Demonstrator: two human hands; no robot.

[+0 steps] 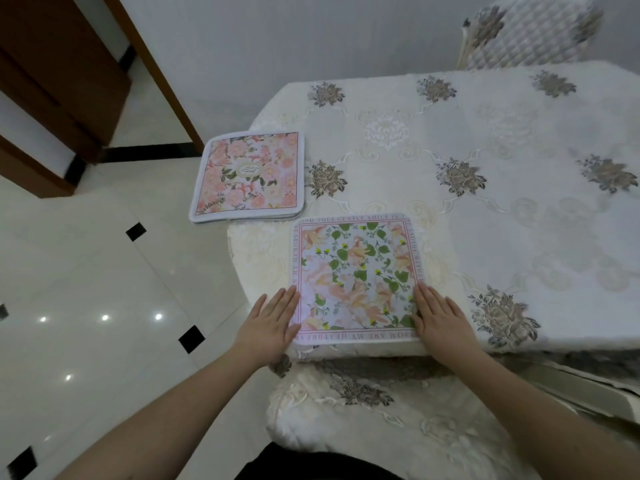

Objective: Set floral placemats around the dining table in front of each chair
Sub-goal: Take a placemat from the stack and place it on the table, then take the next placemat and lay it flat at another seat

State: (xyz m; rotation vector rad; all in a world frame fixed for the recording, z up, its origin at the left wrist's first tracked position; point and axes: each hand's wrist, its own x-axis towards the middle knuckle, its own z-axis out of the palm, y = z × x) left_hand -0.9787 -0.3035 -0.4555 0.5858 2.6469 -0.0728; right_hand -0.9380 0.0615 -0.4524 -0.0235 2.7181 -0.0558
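A square floral placemat (pixel 356 275) with green leaves, peach flowers and a lettered border lies flat at the near edge of the dining table (pixel 485 202). My left hand (pixel 270 323) rests flat, fingers together, on its left edge. My right hand (pixel 440 320) lies flat on its right edge. Neither hand grips it. A small stack of pink floral placemats (pixel 247 176) sits at the table's left corner and overhangs the edge.
A white embroidered cloth covers the table. A cushioned chair seat (pixel 381 410) is right below the near placemat. Another padded chair (pixel 526 32) stands at the far side. A glossy tiled floor (pixel 86 289) and a brown wooden door frame (pixel 69 81) lie to the left.
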